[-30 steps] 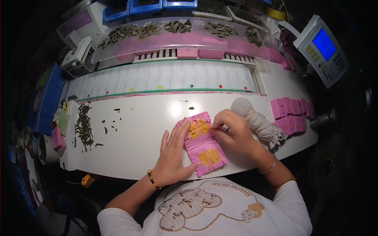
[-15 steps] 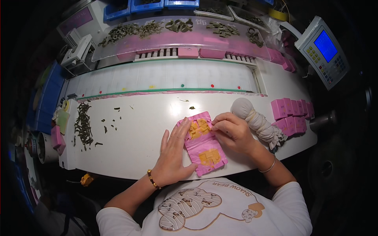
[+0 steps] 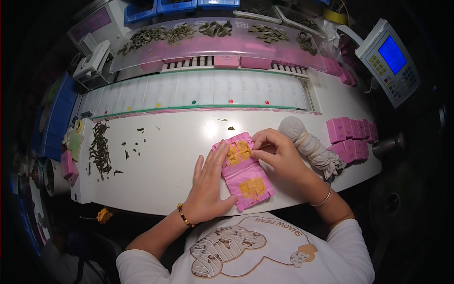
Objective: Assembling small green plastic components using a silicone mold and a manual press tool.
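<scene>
Over to the far left of the open pink mould [image 3: 238, 171], dark green slivers [image 3: 100, 151] lie heaped on the white counter [image 3: 175, 132]; nearer come loose crumbs [image 3: 126, 154], which could foul the mould if a sleeve swept them across. Now the left hand [image 3: 203, 190], laid flat along the mould's left side, thumb apart from the fingers: a lapse in that pressure could let the mould skid. Here's the mould itself, spread out, yellow inlays [image 3: 253, 188] showing, its lower end close to the counter's front edge; room to slide lies left. On its upper right edge, the right hand [image 3: 283, 158]: thumb and forefinger tips close, but whether they clamp anything, I can't tell. Right of the mould, it's tight: a white cloth bundle [image 3: 312, 149] sits just beyond that hand.
</scene>
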The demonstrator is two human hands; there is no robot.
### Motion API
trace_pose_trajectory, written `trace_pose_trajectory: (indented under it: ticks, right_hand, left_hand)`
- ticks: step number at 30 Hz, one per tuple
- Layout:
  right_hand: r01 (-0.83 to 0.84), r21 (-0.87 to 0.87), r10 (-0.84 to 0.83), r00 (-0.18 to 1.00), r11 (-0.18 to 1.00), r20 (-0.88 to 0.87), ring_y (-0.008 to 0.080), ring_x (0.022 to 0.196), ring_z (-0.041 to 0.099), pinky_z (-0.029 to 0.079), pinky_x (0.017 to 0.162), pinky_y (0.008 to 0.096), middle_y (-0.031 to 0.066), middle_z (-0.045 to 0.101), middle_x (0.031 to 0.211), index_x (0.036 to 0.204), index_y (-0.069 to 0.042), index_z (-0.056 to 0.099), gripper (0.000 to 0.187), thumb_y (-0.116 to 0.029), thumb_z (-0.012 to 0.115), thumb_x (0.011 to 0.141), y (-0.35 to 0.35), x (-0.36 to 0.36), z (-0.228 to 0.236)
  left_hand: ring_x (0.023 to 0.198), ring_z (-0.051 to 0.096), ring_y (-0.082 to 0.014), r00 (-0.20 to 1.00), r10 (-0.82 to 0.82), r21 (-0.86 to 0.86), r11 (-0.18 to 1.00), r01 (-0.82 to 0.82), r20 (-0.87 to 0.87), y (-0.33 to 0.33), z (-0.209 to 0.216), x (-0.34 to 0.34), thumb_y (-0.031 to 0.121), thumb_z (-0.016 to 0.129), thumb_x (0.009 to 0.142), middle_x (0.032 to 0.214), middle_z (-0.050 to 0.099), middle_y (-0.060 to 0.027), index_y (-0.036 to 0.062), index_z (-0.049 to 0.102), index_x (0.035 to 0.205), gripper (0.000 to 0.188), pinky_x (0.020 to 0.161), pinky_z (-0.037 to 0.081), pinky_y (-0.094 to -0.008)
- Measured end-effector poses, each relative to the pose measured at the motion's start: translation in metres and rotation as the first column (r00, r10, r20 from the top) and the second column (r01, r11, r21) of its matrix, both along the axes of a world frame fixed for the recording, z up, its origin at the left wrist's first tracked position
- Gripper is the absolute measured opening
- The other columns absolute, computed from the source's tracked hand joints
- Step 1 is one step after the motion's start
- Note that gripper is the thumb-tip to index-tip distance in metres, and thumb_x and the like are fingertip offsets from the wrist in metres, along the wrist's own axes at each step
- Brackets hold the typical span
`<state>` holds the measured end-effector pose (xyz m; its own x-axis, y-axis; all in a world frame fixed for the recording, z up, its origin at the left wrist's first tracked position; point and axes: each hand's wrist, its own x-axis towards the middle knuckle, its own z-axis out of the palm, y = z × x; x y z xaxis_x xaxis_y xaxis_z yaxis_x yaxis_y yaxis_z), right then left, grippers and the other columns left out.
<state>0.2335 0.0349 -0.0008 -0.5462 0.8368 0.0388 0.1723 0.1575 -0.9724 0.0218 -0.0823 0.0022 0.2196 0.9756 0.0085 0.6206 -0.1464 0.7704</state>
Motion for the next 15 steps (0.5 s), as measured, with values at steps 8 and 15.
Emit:
trace_pose_trajectory:
  ticks: [8, 15]
  right_hand:
    - [-0.08, -0.451, 0.042, 0.995, 0.889, -0.094, 0.0117, 0.084, 0.064, 0.054, 0.077, 0.0256, 0.0036, 0.062, 0.09, 0.093, -0.002, 0.056, 0.02, 0.006, 0.071, 0.082, 0.016, 0.005, -0.006]
    - [-0.084, -0.505, -0.028, 0.977, 0.859, -0.211, 0.0115, 0.095, 0.062, 0.052, 0.085, 0.0268, 0.0062, 0.064, 0.102, 0.107, 0.0, 0.057, 0.019, -0.002, 0.065, 0.09, 0.005, -0.003, -0.003]
  left_hand:
    - [0.15, 0.016, -0.038, 1.0, -0.018, 0.03, 0.999, 0.018, 0.025, 0.001, -0.003, 0.0, 0.023, 0.076, 0.069, 0.161, 0.017, -0.0219, 0.0056, 0.011, 0.156, 0.11, 0.119, 0.007, -0.055]
    - [0.151, 0.015, -0.0317, 0.918, -0.091, 0.104, 0.993, 0.054, 0.386, 0.009, -0.008, -0.001, 0.004, 0.071, 0.073, 0.163, 0.012, -0.0203, 0.0044, 0.006, 0.157, 0.107, 0.121, 0.018, -0.0426]
